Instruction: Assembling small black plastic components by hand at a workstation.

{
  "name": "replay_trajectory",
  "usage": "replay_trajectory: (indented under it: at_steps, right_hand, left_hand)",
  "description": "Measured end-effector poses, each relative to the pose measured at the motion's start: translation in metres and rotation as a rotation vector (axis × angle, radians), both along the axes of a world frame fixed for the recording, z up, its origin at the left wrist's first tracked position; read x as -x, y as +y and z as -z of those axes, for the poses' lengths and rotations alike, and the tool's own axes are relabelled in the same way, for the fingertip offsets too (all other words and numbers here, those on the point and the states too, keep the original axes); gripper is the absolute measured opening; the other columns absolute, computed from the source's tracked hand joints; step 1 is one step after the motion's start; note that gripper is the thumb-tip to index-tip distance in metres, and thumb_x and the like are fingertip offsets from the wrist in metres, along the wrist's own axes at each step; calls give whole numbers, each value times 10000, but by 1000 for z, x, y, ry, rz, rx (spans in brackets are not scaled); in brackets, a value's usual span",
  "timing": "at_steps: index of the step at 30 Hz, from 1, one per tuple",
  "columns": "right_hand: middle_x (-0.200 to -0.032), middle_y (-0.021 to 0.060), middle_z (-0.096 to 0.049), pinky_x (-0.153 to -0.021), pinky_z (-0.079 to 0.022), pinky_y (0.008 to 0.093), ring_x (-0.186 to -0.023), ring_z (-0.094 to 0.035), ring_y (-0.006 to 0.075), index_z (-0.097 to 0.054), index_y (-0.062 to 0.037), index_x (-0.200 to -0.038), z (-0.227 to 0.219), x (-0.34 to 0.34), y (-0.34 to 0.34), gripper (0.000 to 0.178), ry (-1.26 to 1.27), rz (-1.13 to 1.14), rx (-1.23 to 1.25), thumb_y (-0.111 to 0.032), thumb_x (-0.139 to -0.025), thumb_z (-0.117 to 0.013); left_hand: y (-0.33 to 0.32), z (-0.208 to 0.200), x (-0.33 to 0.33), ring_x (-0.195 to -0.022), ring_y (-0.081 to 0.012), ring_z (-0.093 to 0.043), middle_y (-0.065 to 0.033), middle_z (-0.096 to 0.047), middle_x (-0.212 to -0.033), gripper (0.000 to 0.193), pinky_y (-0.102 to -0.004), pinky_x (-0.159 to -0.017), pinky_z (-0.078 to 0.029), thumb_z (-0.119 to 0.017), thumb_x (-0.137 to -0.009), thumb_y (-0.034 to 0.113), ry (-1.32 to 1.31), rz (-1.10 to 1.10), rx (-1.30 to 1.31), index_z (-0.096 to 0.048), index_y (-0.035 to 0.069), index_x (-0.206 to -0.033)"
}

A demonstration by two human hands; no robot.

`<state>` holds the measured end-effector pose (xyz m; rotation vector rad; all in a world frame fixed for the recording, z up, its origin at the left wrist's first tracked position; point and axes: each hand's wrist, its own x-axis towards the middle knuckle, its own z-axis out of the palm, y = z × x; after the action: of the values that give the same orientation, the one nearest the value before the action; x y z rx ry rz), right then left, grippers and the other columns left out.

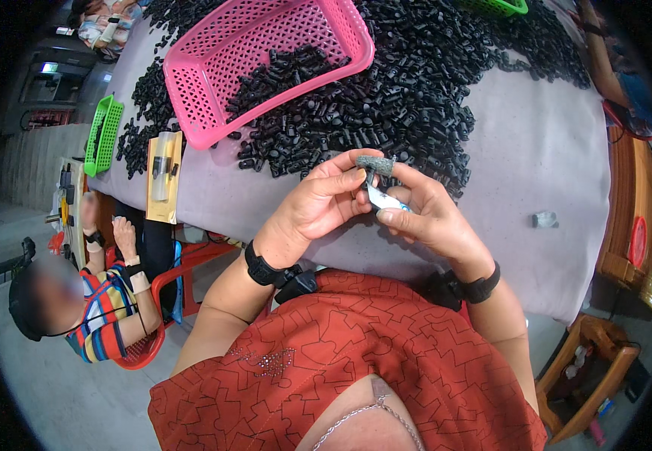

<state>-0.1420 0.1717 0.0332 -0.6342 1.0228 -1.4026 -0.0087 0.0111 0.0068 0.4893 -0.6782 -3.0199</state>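
Both hands meet in front of my chest, above the near edge of the cloth-covered table. My left hand is closed, thumb and fingers pinching a small black plastic part, mostly hidden by the fingers. My right hand is closed on a small white piece with blue marks, its thumb pressed along it; I cannot make out its kind. A grey speckled rough strip lies between the two index fingertips, just above the black part. Just beyond my hands a wide heap of small black plastic parts covers the table.
A pink perforated basket stands tilted on the heap, with black parts inside. Green baskets are at left and far right. A yellow card with a clear tube lies at left. Co-workers sit around. A small clear scrap lies right.
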Motion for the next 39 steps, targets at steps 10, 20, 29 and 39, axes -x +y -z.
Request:
replay_trajectory:
  at_steps: [10, 20, 29, 39]
  right_hand:
    - [-797, -14, -593, -466, -344, 171, -574, -456, 26, -436, -9, -1339, 0, 4, -1, 502, -16, 9, -10, -132, -898, -643]
    - [-765, -9, -584, -460, -341, 169, -570, -460, 29, -450, -6, -1309, 3, 3, -1, 470, -55, -13, -9, -132, -900, -644]
    - [-783, -9, -598, -457, -344, 169, -563, -459, 24, -498, -4, -1261, 1, 3, 1, 411, -12, -24, 11, -130, -898, -644]
    - [-779, -3, -588, -457, -345, 173, -572, -468, 25, -487, -3, -1261, 2, 4, 0, 422, -29, -2, -21, -138, -894, -648]
  left_hand:
    - [1, 0, 0, -775, -120, -622, -67, -621, -995, 417, -267, -748, -543, -610, -911, 89, 24, 40, 0, -483, 51, -1306]
    - [2, -4, -1, -766, -122, -623, -65, -624, -983, 424, -268, -719, -555, -618, -907, 92, 15, 34, 30, -485, 48, -1307]
    - [1, 0, -1, -759, -121, -614, -67, -615, -979, 428, -274, -728, -557, -615, -911, 96, 10, 19, -14, -477, 48, -1313]
    - [3, -2, -1, -763, -119, -611, -56, -615, -945, 448, -278, -722, -539, -621, -907, 103, 27, 60, 8, -466, 56, -1325]
